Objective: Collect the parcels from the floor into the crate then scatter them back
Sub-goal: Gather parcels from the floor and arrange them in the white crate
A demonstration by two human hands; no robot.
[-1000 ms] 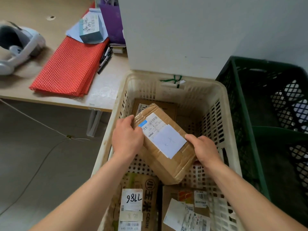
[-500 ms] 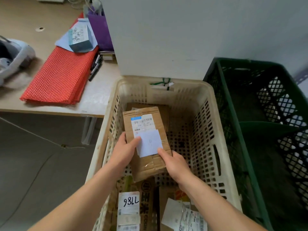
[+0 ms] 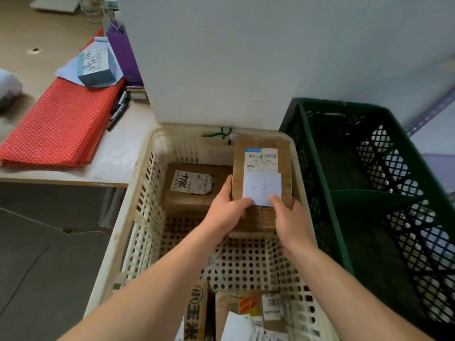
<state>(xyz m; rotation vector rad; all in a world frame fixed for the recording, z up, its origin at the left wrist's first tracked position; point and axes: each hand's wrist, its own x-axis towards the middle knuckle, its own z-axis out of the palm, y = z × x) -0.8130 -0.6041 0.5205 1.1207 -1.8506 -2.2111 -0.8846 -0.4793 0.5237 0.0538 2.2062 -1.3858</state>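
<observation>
— What can we read on the held parcel [image 3: 262, 166]?

— A shipping label with a blue corner and barcodes, but the print is too small for us. Below it is a white slip with faint handwriting we cannot make out.

— And our hands?

— Both grip it. The left hand [image 3: 227, 210] curls round its left edge and the right hand [image 3: 291, 217] takes the lower right corner. Both thumbs press the slip's lower edge. The box stands upright inside the cream crate [image 3: 147, 168], in its far right corner, with its top about level with the rim. We cannot tell whether it rests on the crate floor.

— Anything else legible?

— Just left of the left hand lies a flat brown parcel [image 3: 197, 188] marked "7786" in thick black pen. Nearer us than the hands, between our forearms, is a carton [image 3: 195, 316] printed with the characters 玉米. Beside it is a sticker parcel [image 3: 246, 308] with an orange patch and barcodes.

— Outside the crate?

— Right of the right hand is a green crate [image 3: 317, 173]. Far left of the left hand, a table [image 3: 115, 156] carries a red mesh mat [image 3: 61, 124], a small teal box [image 3: 94, 67] with scribbled writing, and markers [image 3: 120, 107].
</observation>
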